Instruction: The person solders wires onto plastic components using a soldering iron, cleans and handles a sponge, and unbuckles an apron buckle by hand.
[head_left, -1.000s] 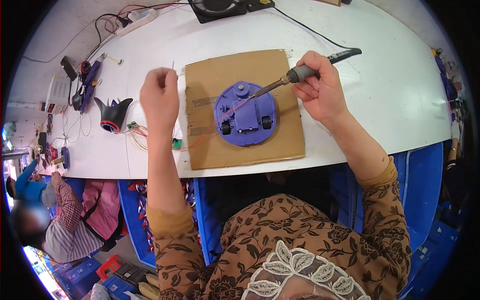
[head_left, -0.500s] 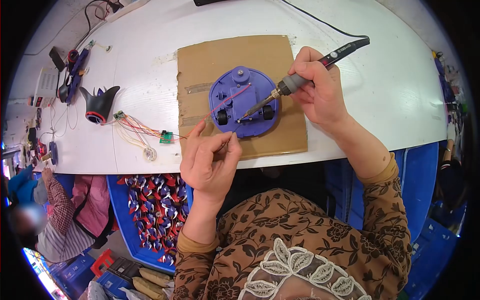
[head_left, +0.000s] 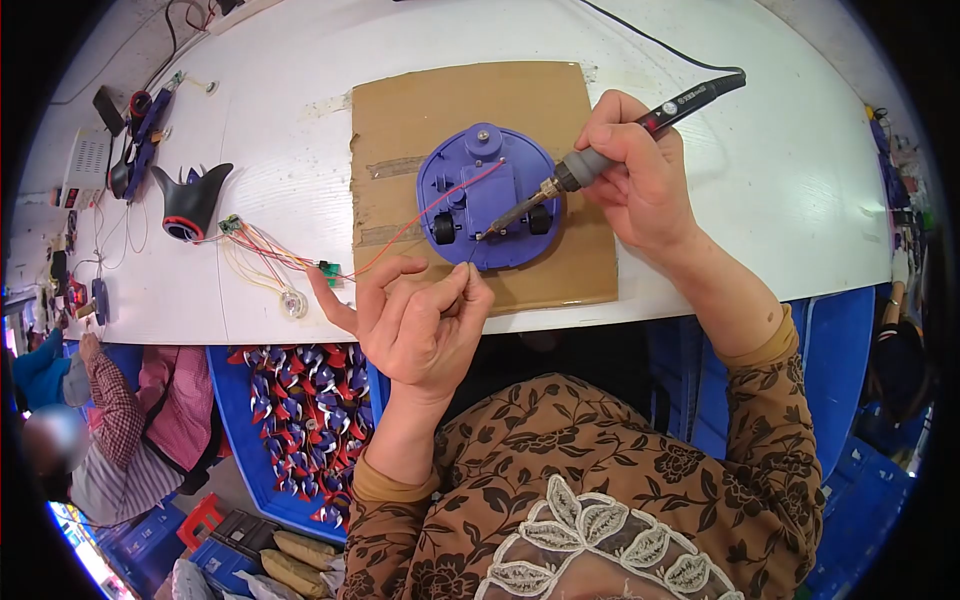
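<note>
My right hand (head_left: 640,170) grips a soldering iron (head_left: 585,165) by its grey sleeve. The iron's tip touches the lower edge of the box on a round purple base (head_left: 490,195), near a metal contact. Thumb and forefinger of my left hand (head_left: 420,320) pinch a thin dark wire just below that spot. The base lies with its two black wheels up on a cardboard sheet (head_left: 400,110). A red wire (head_left: 400,238) runs from the top of the box to a small green board (head_left: 330,270) beside my left fingers.
Left on the white table (head_left: 280,130) are a black and red shell (head_left: 192,200), a wired circuit board (head_left: 230,224) and a clear round part (head_left: 293,303). A blue bin (head_left: 240,440) holds many small red, white and blue parts. A co-worker (head_left: 120,440) sits at far left.
My left hand has come from the table's left side to the base's lower edge. The iron's tip has moved down from the box's top to its lower contact. The view has shifted.
</note>
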